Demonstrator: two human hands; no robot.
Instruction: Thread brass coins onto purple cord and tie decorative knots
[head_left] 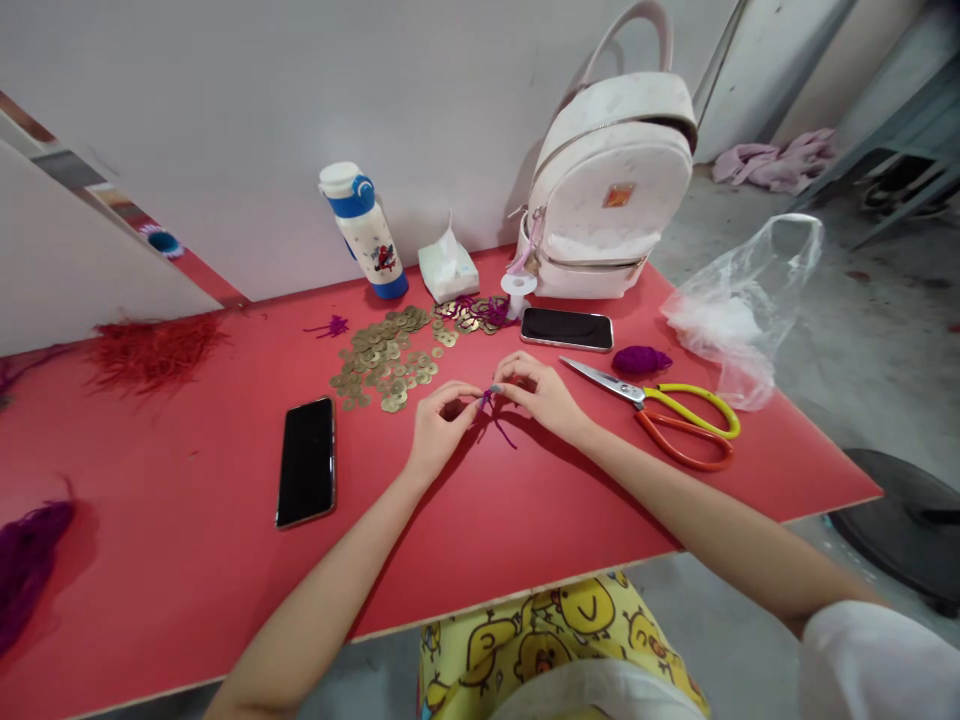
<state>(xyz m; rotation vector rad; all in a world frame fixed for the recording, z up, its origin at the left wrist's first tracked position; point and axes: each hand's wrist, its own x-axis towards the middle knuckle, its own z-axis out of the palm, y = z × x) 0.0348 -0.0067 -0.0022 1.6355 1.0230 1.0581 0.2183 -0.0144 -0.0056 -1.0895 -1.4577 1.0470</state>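
Note:
My left hand [444, 428] and my right hand [541, 397] meet over the middle of the red table, thumbs and fingertips pinched close together. Between them is a piece of purple yarn [489, 402], its loose ends hanging down toward the tabletop. Both hands are closed on it; whether a coin sits inside the yarn is hidden by the fingers. Just beyond my left hand spreads a pile of brass-coloured coins with holes [382, 350]. Scissors [652, 405] with one yellow and one red handle lie to the right, blades toward my right hand.
Phones lie at left [307, 462] and behind my right hand [567, 328]. A purple yarn ball [641, 360], white spool [518, 290], tissue pack [448, 268], bottle [366, 232], white backpack [611, 190] and plastic bag [739, 320] stand around. Red strands [154, 352] and purple yarn [31, 560] lie left.

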